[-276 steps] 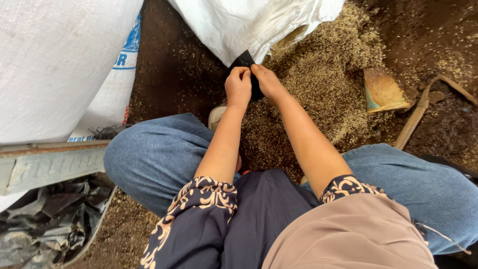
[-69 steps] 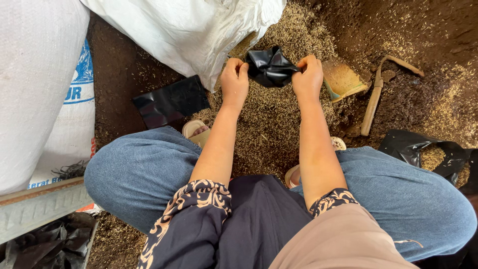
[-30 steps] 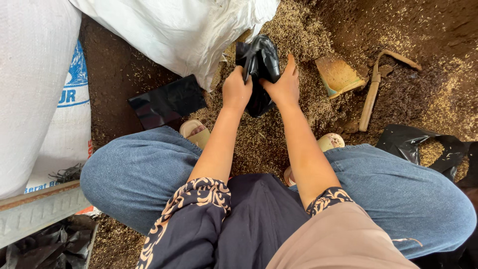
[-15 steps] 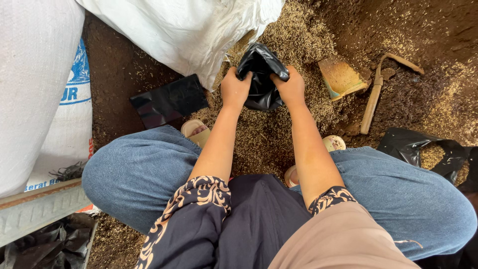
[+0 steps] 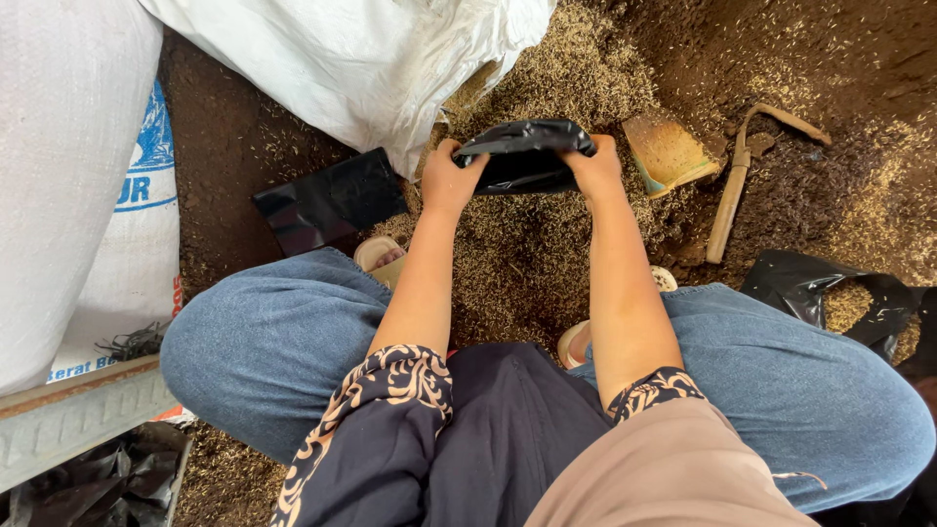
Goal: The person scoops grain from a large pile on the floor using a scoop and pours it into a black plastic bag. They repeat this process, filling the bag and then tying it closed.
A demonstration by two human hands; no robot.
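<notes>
Dark brown soil floor (image 5: 224, 166) strewn with pale rice husks (image 5: 547, 263), hemmed in by big white woven sacks (image 5: 361, 68). Between the person's denim-clad knees, the left hand (image 5: 451, 179) and right hand (image 5: 592, 166) each pinch one end of a small crumpled black plastic bag (image 5: 525, 156), stretching it between them just above the husks (fingers curled tightly over its rim). A flat black plastic sheet (image 5: 330, 198) lies left of it; a wooden-handled hoe (image 5: 727, 200) lies to the right.
</notes>
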